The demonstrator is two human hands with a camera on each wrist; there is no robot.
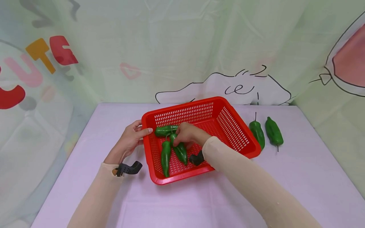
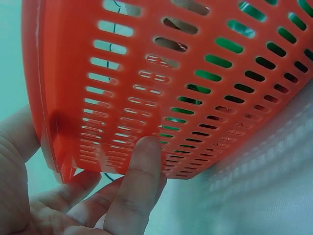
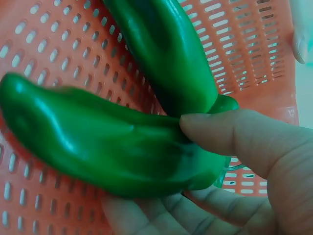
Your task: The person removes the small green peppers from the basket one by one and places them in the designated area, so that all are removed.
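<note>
Lying pinched between right thumb (image 3: 215, 132) and fingers (image 3: 227, 204) is a pepper (image 3: 107, 152); left fingers (image 2: 138, 183) grip the basket (image 2: 63, 73)

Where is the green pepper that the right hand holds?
In the head view, the held pepper is in the left half of the red basket, just right of another pepper.

Here's the basket (image 1: 182, 176) on the table (image 1: 171, 209), left hand (image 1: 128, 139) at its left rim, right hand (image 1: 189, 133) inside on the middle pepper (image 1: 181, 154). The left pepper (image 1: 165, 158) lies beside it, the back pepper (image 1: 163, 131) behind both; right of the basket, two loose peppers (image 1: 274, 132)!
</note>
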